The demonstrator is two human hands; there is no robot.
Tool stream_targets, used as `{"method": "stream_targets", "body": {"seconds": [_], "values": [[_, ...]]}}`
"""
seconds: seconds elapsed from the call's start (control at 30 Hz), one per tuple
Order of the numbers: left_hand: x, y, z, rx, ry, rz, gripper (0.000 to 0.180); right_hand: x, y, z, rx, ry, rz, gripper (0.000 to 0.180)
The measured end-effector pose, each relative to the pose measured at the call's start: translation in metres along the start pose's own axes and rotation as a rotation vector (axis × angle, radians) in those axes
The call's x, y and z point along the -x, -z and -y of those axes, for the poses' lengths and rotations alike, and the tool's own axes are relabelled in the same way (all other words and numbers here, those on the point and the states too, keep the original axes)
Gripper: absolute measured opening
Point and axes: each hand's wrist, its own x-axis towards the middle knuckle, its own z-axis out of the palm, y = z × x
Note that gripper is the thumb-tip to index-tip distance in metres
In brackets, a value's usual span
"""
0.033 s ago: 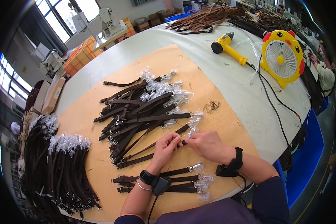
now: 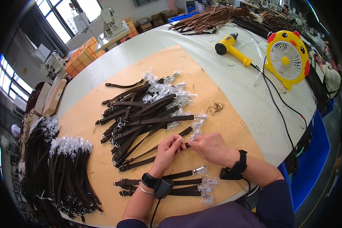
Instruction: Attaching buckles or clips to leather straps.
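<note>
A dark brown strap [image 2: 142,163] runs from its buckle end on the left to between my two hands. My left hand [image 2: 167,152] pinches it near its right end, thumb against fingers. Close beside it, my right hand [image 2: 209,146] is closed on the same end, knuckles up; its fingertips are partly hidden. Just above the hands lies another strap end with clear plastic wrap [image 2: 197,127]. Beyond is a heap of similar straps [image 2: 140,110] with metal buckles and plastic-wrapped clasps. Nearer me, several straps [image 2: 182,188] lie side by side, partly behind my left wrist.
Bundled straps [image 2: 70,174] hang over the table's left edge. A yellow heat gun [image 2: 233,49] and a yellow fan [image 2: 286,60] stand far right, with a black cable [image 2: 279,110]. Loose threads [image 2: 215,109] lie on the tan sheet [image 2: 216,93]. A blue bin [image 2: 311,163] sits at right.
</note>
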Motion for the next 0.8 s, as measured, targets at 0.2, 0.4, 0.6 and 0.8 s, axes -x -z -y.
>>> {"method": "stream_targets", "body": {"seconds": [0.2,0.4,0.6,0.8], "values": [[0.0,0.002,-0.004,0.055,-0.016,-0.168,0.011,0.003,0.0,-0.003,-0.127,-0.067,-0.011,0.013],[0.003,-0.006,-0.02,-0.39,-0.382,-0.532,0.015,0.01,0.004,-0.013,-0.269,-0.097,-0.086,0.017],[0.013,-0.009,-0.027,-0.992,-0.432,-0.161,0.019,0.009,0.007,-0.009,-0.13,-0.044,-0.082,0.021],[-0.001,-0.007,-0.02,-1.195,-0.459,-0.045,0.011,0.01,-0.004,-0.01,-0.023,0.041,-0.11,0.016]]}}
